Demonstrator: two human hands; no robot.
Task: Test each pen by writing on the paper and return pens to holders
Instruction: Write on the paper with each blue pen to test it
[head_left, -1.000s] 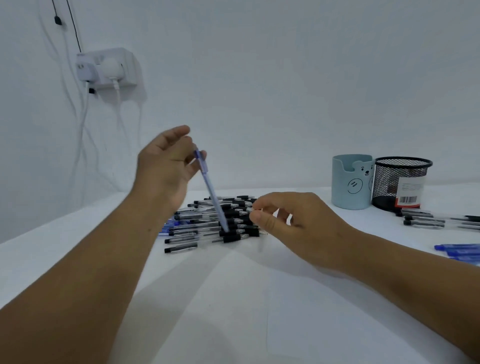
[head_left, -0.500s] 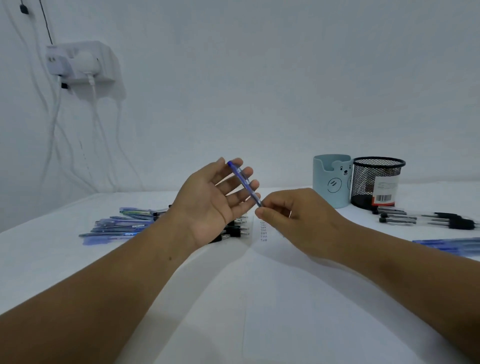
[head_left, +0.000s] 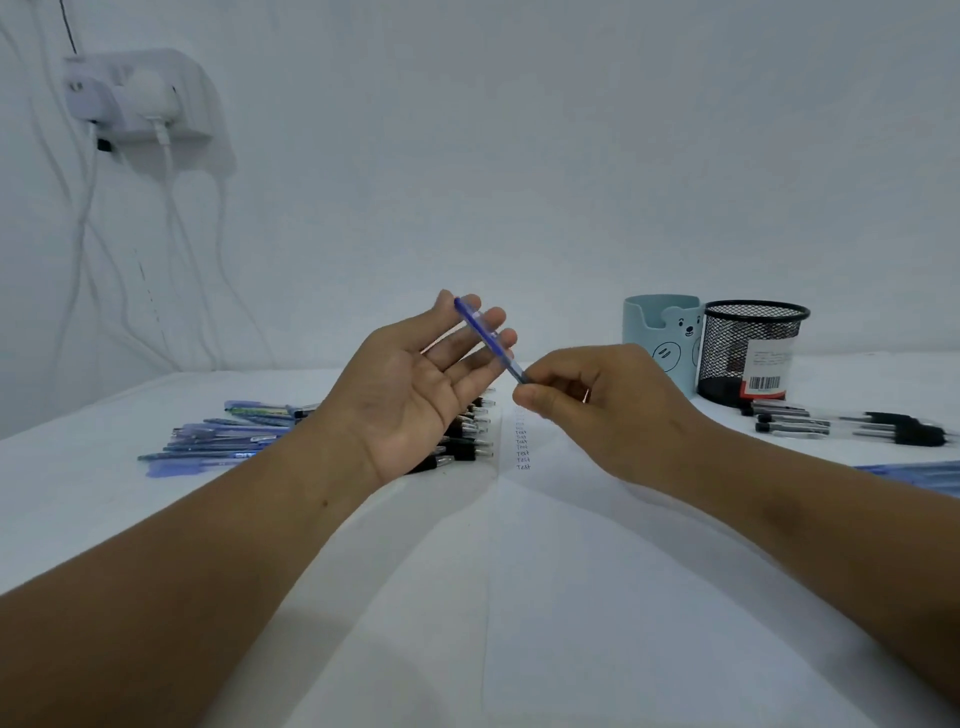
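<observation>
Nearest, the paper (head_left: 519, 597) lies flat on the desk (head_left: 78, 519), with a short column of "Test" marks (head_left: 522, 447) toward its far end. Above those marks the right hand (head_left: 602, 410) pinches the lower end of a blue pen (head_left: 488, 340) between thumb and fingertips. The left hand (head_left: 410, 384) is spread, palm up, fingers straight, and the pen's upper part lies across them. A thin pinch at one end could let the pen pivot and drop onto the paper, I think, and a stray streak would muddle the marks. Behind the left hand sit black pens (head_left: 465, 441); a blue heap (head_left: 223, 441) lies toward the left edge. Toward the far right stand the cup (head_left: 657, 338) and mesh holder (head_left: 753, 353), more pens (head_left: 841, 426) just before them.
</observation>
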